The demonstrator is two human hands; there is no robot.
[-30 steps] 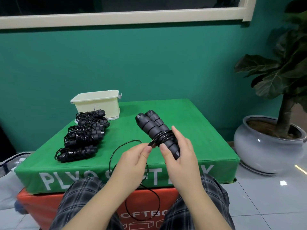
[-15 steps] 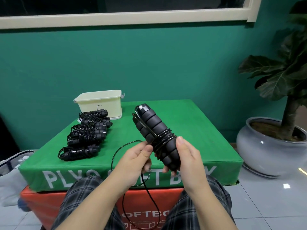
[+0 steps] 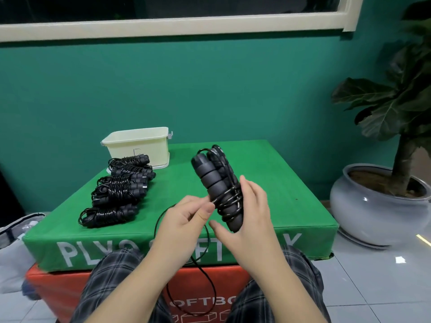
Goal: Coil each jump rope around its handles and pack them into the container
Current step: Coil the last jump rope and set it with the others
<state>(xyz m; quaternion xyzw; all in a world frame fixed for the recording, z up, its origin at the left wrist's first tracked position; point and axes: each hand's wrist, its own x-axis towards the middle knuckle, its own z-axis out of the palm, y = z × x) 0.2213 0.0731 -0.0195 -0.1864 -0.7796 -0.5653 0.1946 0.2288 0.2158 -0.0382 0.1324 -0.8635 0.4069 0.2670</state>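
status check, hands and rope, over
Right hand holds paired handles; left hand pinches rope, part wound. Coiled ropes wait beside container. Nothing blocking.

Right hand [image 3: 247,213] grips handles [image 3: 217,190] — left hand [image 3: 184,220] pinches cord [image 3: 207,276].

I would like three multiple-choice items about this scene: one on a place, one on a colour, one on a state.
1. Where is the cream container?
A. on the floor
B. at the far left of the green box, behind the coiled ropes
C. on the person's lap

2. What colour is the box under the green one?
A. orange-red
B. blue
C. white

3. The rope in the hands is:
A. fully coiled
B. partly coiled, cord hanging
C. unwound

Answers: 1 B, it stands behind the bundles. 2 A, the lower box is orange-red. 3 B, the left hand pinches loose cord; the right hand holds the handles.
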